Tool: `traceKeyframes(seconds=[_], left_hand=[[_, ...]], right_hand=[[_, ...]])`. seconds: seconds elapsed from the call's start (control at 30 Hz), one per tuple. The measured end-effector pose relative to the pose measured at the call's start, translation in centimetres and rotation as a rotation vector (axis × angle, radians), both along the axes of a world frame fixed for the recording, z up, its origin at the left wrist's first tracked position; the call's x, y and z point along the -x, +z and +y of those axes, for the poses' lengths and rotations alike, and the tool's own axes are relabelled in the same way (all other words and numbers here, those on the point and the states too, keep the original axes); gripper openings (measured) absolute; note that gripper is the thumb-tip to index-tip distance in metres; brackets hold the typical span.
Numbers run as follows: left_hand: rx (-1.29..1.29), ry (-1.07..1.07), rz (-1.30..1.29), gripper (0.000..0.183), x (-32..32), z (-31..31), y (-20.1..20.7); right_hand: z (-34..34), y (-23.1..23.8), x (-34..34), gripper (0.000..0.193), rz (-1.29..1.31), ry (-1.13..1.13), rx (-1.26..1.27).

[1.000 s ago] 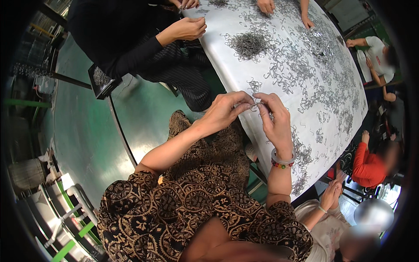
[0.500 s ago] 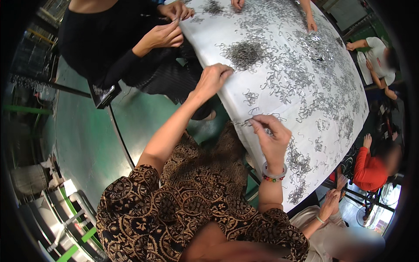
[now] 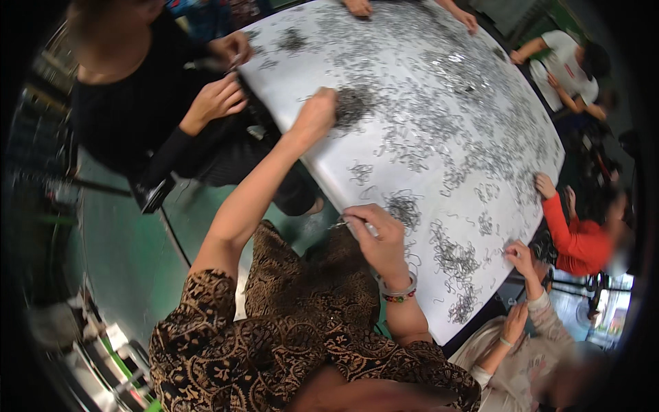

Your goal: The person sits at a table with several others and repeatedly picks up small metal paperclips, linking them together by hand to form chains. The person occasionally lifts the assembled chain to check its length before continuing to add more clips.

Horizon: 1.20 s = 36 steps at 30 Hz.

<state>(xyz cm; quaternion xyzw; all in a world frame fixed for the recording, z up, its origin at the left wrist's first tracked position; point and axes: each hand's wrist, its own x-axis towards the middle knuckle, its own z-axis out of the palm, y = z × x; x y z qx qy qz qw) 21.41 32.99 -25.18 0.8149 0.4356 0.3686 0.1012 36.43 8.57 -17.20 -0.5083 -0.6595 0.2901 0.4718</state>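
Metal pieces (image 3: 338, 223), blurred, are pinched in the right hand (image 3: 379, 239) at the near edge of the white table (image 3: 329, 156). Toward the table's left edge, the left hand (image 3: 316, 115) meets a dark hook pile (image 3: 355, 108); its grip, I cannot tell. Beyond the table's right edge sits a person in red (image 3: 580, 240).

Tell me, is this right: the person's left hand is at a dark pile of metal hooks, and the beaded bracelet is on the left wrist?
No: the head view shows the beaded bracelet on the right wrist. The left hand is at the pile of metal hooks.
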Motion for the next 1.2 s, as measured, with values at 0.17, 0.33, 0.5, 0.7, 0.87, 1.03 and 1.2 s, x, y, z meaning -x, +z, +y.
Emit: traceKeyframes(seconds=[0.17,0.33,0.5,0.7,0.87,1.03,1.2], left_hand=[[0.391,0.087,0.525,0.019,-0.1,0.0,-0.7],[0.551,-0.084,0.003,0.018,2.1,-2.7,1.0],[0.908,-0.362,-0.708,0.019,3.3,-13.0,6.0],[0.571,-0.326,-0.516,0.011,3.3,-21.6,7.6],[0.283,-0.190,-0.458,0.010,2.0,-22.4,6.8],[0.553,-0.195,-0.690,0.009,1.6,-22.5,6.6],[0.435,-0.206,-0.557,0.012,1.7,-21.8,6.3]], right_hand=[[-0.2,-0.5,1.3,0.011,0.009,-0.034,0.051],[-0.6,-1.2,1.5,0.011,0.007,-0.069,0.000],[-1.0,-2.6,1.7,0.010,0.086,-0.163,0.009],[-1.7,-3.4,2.2,0.012,0.256,-0.249,-0.013],[-1.8,-3.1,2.5,0.013,0.187,-0.217,-0.055],[-1.5,-3.1,2.1,0.012,0.091,-0.147,-0.103],[-0.7,-2.9,1.3,0.012,0.192,-0.190,-0.024]])
